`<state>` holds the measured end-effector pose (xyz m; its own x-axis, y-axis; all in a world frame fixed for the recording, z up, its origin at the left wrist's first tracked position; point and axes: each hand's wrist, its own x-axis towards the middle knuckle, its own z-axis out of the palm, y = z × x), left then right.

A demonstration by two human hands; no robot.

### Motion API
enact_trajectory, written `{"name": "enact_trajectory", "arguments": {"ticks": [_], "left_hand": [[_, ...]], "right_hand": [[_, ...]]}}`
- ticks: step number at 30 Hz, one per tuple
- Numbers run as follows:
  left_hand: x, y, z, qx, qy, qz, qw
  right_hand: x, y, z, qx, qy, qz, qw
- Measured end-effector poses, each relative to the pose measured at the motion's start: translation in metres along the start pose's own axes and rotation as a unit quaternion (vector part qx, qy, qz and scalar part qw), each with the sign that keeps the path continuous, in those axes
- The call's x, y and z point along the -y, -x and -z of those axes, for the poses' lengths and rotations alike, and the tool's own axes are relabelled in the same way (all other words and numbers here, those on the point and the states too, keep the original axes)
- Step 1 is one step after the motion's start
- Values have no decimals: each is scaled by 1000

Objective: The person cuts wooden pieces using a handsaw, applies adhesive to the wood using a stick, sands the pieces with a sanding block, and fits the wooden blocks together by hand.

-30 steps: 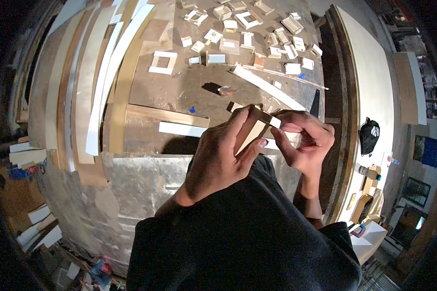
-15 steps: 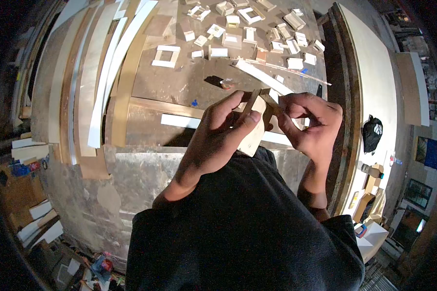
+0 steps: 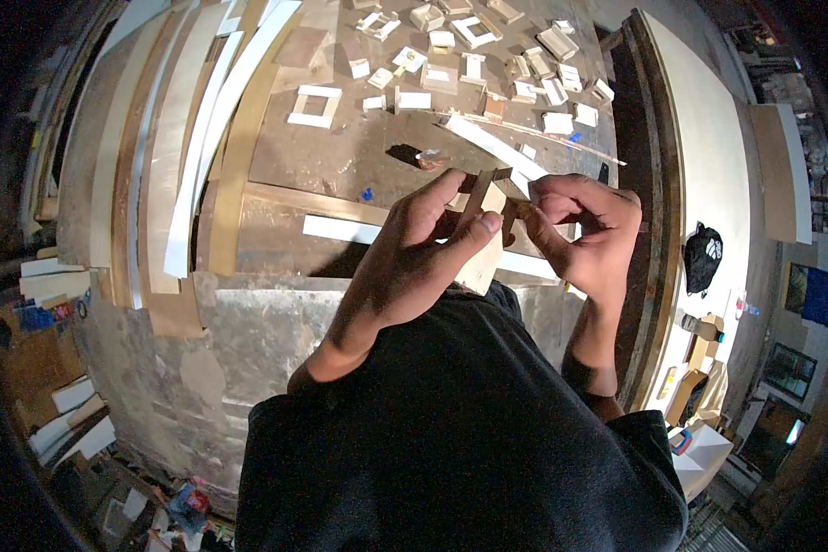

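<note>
My left hand [image 3: 400,258] is closed round a small pale wooden assembly [image 3: 478,269], with the thumb pressed on its near face. The piece is tilted and seems to be made of joined strips of wood, with a darker edge at the top. My right hand [image 3: 596,225] pinches it at the upper right corner between thumb and forefinger. The fingers hide that corner, so the exact contact is not clear. Both hands are just in front of my dark shirt, above the near edge of the worktable [image 3: 322,166].
Several small wooden frames and blocks [image 3: 477,32] lie across the far part of the table. Long boards [image 3: 147,156] are stacked at the left. A white strip [image 3: 497,147] lies beyond my hands. At the right, a pale panel [image 3: 699,166] bears a black pouch [image 3: 705,258].
The right hand has shifted slightly left, closer to the wooden assembly. The left hand keeps its hold, and the piece has barely moved.
</note>
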<state>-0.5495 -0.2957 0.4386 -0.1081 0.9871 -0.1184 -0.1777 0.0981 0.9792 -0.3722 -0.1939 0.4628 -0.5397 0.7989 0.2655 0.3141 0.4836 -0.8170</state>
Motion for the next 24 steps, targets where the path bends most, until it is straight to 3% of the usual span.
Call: {"name": "enact_trajectory", "arguments": {"ticks": [7, 12, 16, 18, 19, 20, 22, 24], "left_hand": [[2, 0, 2, 16, 1, 24, 1000], [9, -4, 6, -5, -50, -12, 999], [64, -17, 24, 29, -49, 8, 998], [101, -21, 30, 1, -137, 12, 991], [117, -25, 30, -9, -121, 21, 992], [131, -29, 32, -21, -138, 105, 985], [204, -49, 40, -93, -298, 80, 946], [275, -72, 52, -127, -373, 72, 916]], "right_hand": [[-5, -1, -2, 20, -8, -20, 1000], [-20, -2, -9, 44, -47, -72, 995], [-63, -5, -17, 35, -116, -106, 987], [-75, -4, -10, 86, -411, -274, 865], [-73, -4, -10, 71, -459, -302, 832], [-76, -1, -11, 68, -460, -305, 831], [-87, 4, -13, 68, -590, -322, 737], [-86, 5, -17, 68, -603, -328, 724]]}}
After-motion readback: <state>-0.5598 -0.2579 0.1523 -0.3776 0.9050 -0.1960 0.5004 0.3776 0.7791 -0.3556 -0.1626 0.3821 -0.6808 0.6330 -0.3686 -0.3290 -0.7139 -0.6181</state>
